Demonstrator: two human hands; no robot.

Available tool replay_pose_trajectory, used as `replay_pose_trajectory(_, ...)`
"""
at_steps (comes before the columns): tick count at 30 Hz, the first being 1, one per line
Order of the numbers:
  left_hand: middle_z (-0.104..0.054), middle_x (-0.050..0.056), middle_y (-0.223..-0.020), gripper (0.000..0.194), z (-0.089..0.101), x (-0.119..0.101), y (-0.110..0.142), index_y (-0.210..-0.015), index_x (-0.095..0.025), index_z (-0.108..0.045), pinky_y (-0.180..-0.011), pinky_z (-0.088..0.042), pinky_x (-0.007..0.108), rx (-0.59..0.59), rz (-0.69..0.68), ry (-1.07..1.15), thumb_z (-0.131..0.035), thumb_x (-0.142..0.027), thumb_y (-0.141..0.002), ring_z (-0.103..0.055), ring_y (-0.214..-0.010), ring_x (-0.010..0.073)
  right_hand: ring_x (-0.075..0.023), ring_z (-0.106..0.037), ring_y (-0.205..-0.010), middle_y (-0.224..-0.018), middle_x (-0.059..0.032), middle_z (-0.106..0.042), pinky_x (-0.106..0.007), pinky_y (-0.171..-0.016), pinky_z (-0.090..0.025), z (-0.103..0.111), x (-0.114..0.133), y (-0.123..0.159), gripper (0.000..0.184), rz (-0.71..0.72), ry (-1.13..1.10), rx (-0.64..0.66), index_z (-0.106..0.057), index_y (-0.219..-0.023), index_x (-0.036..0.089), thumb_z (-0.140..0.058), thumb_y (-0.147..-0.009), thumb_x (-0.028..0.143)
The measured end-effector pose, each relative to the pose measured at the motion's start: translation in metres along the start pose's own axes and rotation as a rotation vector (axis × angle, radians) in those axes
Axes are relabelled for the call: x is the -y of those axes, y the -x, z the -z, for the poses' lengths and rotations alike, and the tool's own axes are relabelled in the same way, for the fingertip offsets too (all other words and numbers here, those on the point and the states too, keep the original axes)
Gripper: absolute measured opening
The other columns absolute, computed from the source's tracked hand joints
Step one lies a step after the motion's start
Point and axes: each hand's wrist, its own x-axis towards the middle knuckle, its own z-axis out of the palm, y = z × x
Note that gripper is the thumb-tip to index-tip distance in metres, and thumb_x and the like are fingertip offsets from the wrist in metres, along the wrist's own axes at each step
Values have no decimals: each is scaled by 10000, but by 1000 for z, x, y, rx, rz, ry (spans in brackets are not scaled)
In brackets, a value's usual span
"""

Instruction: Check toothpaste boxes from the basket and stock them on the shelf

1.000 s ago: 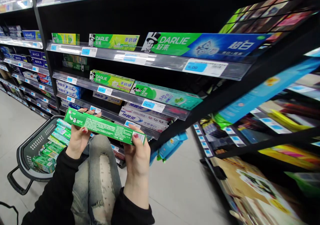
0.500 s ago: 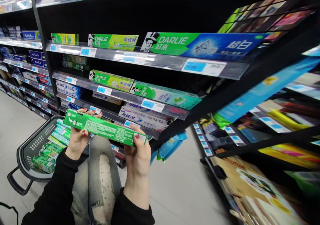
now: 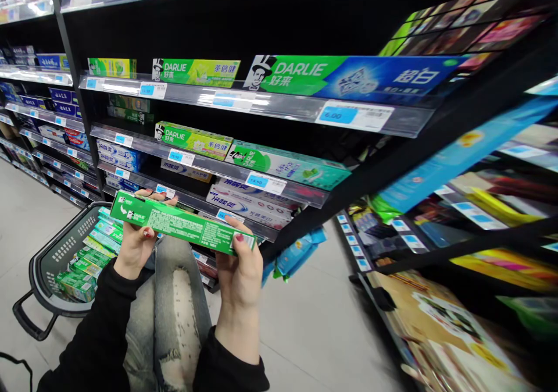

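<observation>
Between my two hands I hold a long green toothpaste box (image 3: 178, 224), its printed side turned up toward me. My left hand (image 3: 135, 243) grips its left part, thumb in front and fingers behind. At the right end my right hand (image 3: 242, 264) is closed around the box, thumb beside the barcode. A dark shopping basket (image 3: 41, 264) stands on the floor at my left, with several green and teal toothpaste boxes (image 3: 89, 261) lying in it. My left sleeve covers part of the basket's right side.
Black shelves ahead carry a large Darlie box (image 3: 353, 78), a yellow-green Darlie box (image 3: 194, 139), a teal Darlie box (image 3: 288, 164) and white-purple boxes (image 3: 248, 203). Blue packets (image 3: 300, 252) hang at the shelf end. Across the grey floor (image 3: 314, 322), another rack (image 3: 436, 252) stands at right.
The view has shifted very slightly. Both hands keep the same hold on the toothpaste box, in nearly the same place.
</observation>
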Motion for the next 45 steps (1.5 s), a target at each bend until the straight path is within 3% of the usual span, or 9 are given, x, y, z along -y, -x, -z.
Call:
replay_pose_trajectory(16,-638,60,-1232,807,-1,1,-1,-1203,-333,-537,-1085,-384,546,58,-37,-13,-900,-469,-495,-516,-1285,373,-147,-571,-687,-785,-1,-661,-270,-632,-453,0,-1,-2,407,7,9,-10,-718,-926,218,-789,-609,463)
replay_pose_trajectory(30,-653,63,-1206,825,-2,-1,0,-1184,-333,-551,-1024,-443,524,18,-3,-30,-909,-477,-455,-552,-1240,365,-160,-571,-700,-806,-6,-656,-298,-665,-459,2,-2,-2,375,19,67,13,-707,-946,226,-740,-665,472)
replay_pose_trajectory(39,-655,36,-1191,755,-4,-2,-1,-1145,-350,-564,-1015,-457,490,37,-8,-30,-901,-461,-478,-561,-1237,339,-135,-551,-661,-777,8,-657,-258,-604,-435,0,-1,-3,422,-26,-14,-19,-719,-921,220,-808,-587,463)
replay_pose_trajectory(45,-658,39,-1188,793,-3,-2,-1,-1150,-352,-560,-1016,-451,502,3,-4,-40,-909,-473,-449,-581,-1206,343,-148,-562,-676,-782,5,-658,-280,-633,-443,1,-2,-3,405,-13,22,8,-710,-939,224,-774,-627,476)
